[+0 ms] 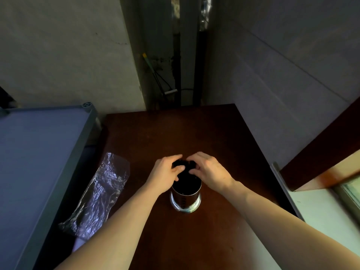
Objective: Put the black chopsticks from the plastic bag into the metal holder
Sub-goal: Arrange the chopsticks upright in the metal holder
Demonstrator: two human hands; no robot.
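Note:
A round metal holder (185,201) stands upright on the dark brown table (214,145), near its middle. A bundle of black chopsticks (185,168) stands in the holder, tops pointing up toward me. My left hand (165,172) grips the bundle's tops from the left, thumb and fingers curled round them. From the right, my right hand (209,170) grips the same tops, so most of the bundle is hidden. The clear plastic bag (97,195) lies crumpled and flat at the table's left edge; I cannot tell whether anything is inside.
A grey shelf top (39,162) runs along the left of the table. Pale walls close in behind and to the right, with a dark gap holding pipes and cables (165,80) at the back. A light ledge and window frame (331,201) sit at the right.

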